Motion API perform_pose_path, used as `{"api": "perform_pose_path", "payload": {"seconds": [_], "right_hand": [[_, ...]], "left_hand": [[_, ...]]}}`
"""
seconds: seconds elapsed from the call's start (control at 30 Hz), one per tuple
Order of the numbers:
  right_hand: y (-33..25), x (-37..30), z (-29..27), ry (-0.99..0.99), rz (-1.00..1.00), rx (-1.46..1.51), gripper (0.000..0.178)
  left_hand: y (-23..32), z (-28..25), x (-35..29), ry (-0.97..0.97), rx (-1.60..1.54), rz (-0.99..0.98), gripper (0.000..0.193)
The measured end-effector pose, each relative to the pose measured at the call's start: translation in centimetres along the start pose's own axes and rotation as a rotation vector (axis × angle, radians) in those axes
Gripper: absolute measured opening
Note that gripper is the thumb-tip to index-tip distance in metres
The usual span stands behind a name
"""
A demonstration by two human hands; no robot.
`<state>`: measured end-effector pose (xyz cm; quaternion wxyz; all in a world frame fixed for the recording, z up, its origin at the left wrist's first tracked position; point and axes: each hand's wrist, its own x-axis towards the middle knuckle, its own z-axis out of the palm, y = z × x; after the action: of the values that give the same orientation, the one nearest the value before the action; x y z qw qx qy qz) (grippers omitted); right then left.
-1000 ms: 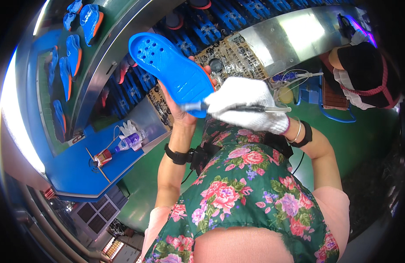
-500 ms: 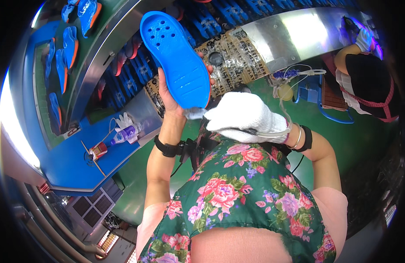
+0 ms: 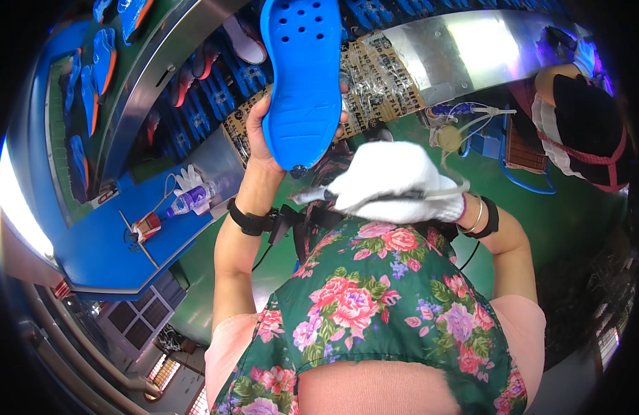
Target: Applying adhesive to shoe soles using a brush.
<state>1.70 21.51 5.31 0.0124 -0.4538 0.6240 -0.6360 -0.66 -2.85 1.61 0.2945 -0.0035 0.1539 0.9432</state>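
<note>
A blue shoe sole (image 3: 302,90), with several round holes near its far end, is held up by my bare left hand (image 3: 264,135). The thumb grips its left edge and fingertips show past the right edge. To the right and nearer to me, my right hand (image 3: 395,181) wears a white knitted glove and is closed around a brush (image 3: 312,196) fed by a thin clear hose (image 3: 458,188). The blurred bristle tip points left, just below the sole's heel and apart from it. The glove hides most of the handle.
Beyond the sole runs a curved metal conveyor (image 3: 465,48) with a taped cardboard strip (image 3: 382,76) along its edge. A blue side table (image 3: 98,249) bears a bottle (image 3: 188,200) and a glove. Orange-edged soles (image 3: 104,59) hang at upper left. A co-worker (image 3: 582,124) sits at right.
My left hand has raised the sole farther away and slightly right. The brush in my right hand has come off the heel edge and dropped a little nearer to me.
</note>
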Motion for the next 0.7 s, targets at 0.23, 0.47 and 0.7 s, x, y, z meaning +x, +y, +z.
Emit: {"api": "perform_pose_path", "payload": {"seconds": [0.23,0.47,0.7], "right_hand": [[0.8,-1.2,0.2,-0.075,-0.106,-0.234,0.034],[0.1,0.4,-0.8,0.12,0.031,-0.064,0.024],[-0.7,0.2,0.0,0.073,0.063,0.007,0.025]], "left_hand": [[1.2,0.0,-0.4,0.097,0.08,-0.188,0.092],[0.7,0.7,0.2,0.083,0.027,-0.131,0.089],[0.9,0.0,2.0,-0.008,-0.035,-0.038,0.092]]}}
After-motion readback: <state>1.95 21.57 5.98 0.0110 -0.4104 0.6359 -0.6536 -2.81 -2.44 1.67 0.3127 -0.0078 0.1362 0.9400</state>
